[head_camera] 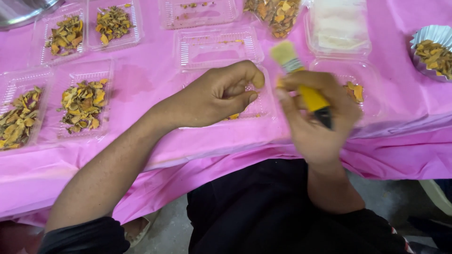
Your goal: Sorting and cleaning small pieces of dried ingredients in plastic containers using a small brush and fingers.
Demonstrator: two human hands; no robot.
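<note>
My right hand (313,122) grips a paintbrush (301,80) with a yellow and black handle, metal ferrule and pale bristles pointing up and to the left; the hand is blurred. My left hand (221,94) is curled into a loose fist with thumb against forefinger, above a clear plastic tray (263,110) that holds a few orange-yellow dried slices (234,116). I cannot tell whether the left fingers pinch a slice. Both hands hover over the pink tablecloth (150,80).
Several clear trays lie on the cloth: filled with dried slices at left (84,104) (19,120) (66,35) (113,22), nearly bare at centre (216,47) (197,11). A bag of slices (278,14), a lidded box (339,28) and a foil cup (435,54) are at right.
</note>
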